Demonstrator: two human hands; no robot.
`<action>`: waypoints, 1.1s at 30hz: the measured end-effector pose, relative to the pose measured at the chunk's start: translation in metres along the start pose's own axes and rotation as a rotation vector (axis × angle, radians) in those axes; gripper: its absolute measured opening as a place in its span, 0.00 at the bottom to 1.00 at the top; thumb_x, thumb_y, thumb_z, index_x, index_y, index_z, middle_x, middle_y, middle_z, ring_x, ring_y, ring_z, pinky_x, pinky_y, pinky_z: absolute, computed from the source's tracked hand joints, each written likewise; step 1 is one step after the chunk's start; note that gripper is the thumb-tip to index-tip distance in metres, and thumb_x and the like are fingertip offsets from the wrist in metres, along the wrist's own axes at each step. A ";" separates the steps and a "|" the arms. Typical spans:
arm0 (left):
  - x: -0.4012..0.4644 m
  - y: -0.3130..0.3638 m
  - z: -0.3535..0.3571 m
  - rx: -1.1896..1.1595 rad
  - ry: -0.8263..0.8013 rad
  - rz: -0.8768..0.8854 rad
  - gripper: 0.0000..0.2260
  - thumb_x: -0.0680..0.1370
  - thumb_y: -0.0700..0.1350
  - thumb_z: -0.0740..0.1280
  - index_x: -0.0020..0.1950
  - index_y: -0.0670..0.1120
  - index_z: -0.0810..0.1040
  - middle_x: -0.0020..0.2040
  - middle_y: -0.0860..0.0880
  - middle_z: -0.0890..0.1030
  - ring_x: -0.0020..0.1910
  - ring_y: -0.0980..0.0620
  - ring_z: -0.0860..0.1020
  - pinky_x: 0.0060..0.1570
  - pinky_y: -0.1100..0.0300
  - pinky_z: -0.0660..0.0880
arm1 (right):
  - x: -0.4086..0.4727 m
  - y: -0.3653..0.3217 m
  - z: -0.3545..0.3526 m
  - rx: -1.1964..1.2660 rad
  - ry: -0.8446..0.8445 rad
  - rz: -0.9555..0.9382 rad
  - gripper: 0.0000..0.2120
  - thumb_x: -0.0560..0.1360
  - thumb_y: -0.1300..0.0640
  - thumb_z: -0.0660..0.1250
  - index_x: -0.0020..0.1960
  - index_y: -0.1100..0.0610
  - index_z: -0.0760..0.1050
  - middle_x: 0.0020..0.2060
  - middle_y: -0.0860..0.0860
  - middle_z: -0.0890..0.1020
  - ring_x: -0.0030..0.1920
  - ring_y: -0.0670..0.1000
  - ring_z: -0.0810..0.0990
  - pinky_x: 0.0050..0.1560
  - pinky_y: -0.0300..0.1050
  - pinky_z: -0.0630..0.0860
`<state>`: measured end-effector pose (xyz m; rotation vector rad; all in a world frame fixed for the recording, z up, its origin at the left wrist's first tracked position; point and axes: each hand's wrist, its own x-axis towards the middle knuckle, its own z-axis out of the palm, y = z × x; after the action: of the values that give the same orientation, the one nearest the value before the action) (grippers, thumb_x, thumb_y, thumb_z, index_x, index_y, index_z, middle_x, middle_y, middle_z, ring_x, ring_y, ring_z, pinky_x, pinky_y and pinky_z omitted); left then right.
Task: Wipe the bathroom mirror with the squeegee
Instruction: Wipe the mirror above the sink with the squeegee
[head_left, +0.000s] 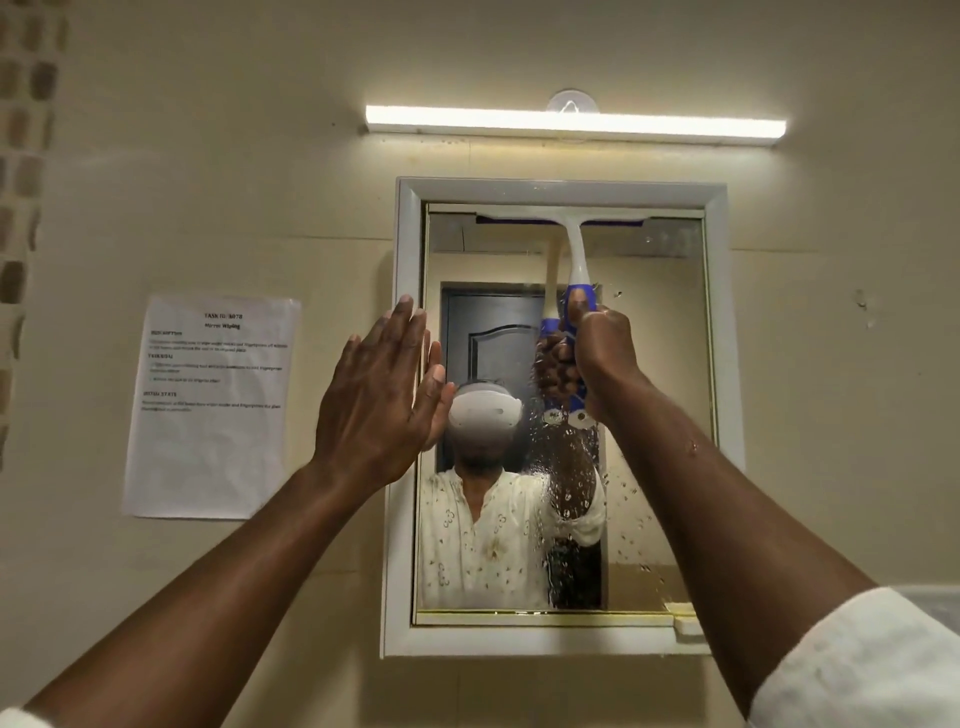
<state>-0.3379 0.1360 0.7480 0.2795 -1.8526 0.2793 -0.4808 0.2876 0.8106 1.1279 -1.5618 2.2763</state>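
The right hand (597, 358) grasps the squeegee (569, 244) by its blue handle, blade set against the top edge of the mirror (649, 415). The left hand (384, 395) is flat and released at the frame's left side. Judged: a stroke is starting; next, an even downward pull through the droplets. The posted sheet (213, 405), left, reads "Mirror Wiping".
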 end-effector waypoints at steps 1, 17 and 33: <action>0.000 0.000 0.001 0.000 0.001 0.003 0.32 0.76 0.62 0.40 0.78 0.49 0.48 0.78 0.51 0.47 0.77 0.53 0.48 0.75 0.51 0.49 | 0.001 0.001 0.000 -0.007 0.012 -0.001 0.13 0.80 0.53 0.55 0.50 0.63 0.72 0.31 0.52 0.72 0.28 0.48 0.70 0.31 0.41 0.68; -0.019 0.012 0.035 -0.013 -0.017 0.030 0.29 0.79 0.62 0.40 0.77 0.51 0.49 0.78 0.52 0.49 0.76 0.57 0.46 0.74 0.53 0.47 | -0.037 0.037 -0.017 0.055 0.018 0.085 0.15 0.80 0.53 0.58 0.53 0.65 0.73 0.29 0.53 0.72 0.24 0.49 0.68 0.24 0.38 0.67; -0.046 0.028 0.036 -0.032 -0.074 0.002 0.29 0.79 0.61 0.42 0.77 0.50 0.50 0.79 0.50 0.49 0.77 0.54 0.48 0.74 0.54 0.45 | -0.092 0.084 -0.034 0.046 0.017 0.112 0.15 0.80 0.48 0.57 0.48 0.59 0.73 0.29 0.52 0.73 0.25 0.47 0.69 0.25 0.37 0.67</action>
<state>-0.3663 0.1530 0.6923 0.2689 -1.9285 0.2428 -0.4763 0.3046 0.6826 1.0544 -1.6130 2.3973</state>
